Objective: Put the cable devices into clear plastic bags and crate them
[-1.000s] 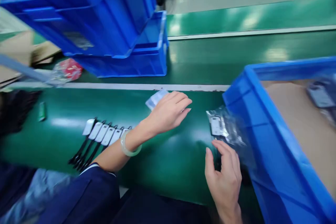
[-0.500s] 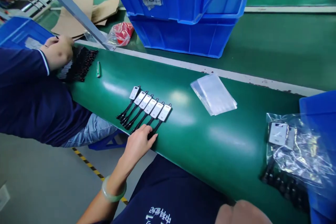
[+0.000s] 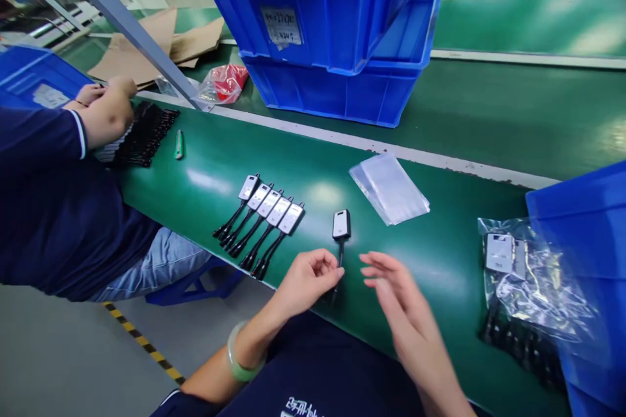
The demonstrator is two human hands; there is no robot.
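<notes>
My left hand (image 3: 313, 277) pinches the black cable of a small cabled device (image 3: 341, 225), a black box with a white label on its face. The box end points away from me over the green table. To the right of that cable, my right hand (image 3: 398, 306) is empty, its fingers apart. Left of my hands lies a slanted row of several similar devices (image 3: 278, 211), their cables toward the table's near edge. Beyond the held device rest flat clear plastic bags (image 3: 391, 189). At the right, a filled clear bag (image 3: 538, 280) with such devices leans by a blue bin.
Stacked blue bins (image 3: 323, 88) stand behind the table's white rail. Another blue bin (image 3: 587, 241) is at the right. A co-worker's hands (image 3: 105, 111) are over black cabled parts (image 3: 144, 133) at the left, near a green utility knife (image 3: 178, 144). Cardboard (image 3: 141, 45) lies behind.
My left hand has moved right, taking the end device out of the row by its cable. My right hand has come up from the lower edge to beside it. The view has shifted slightly.
</notes>
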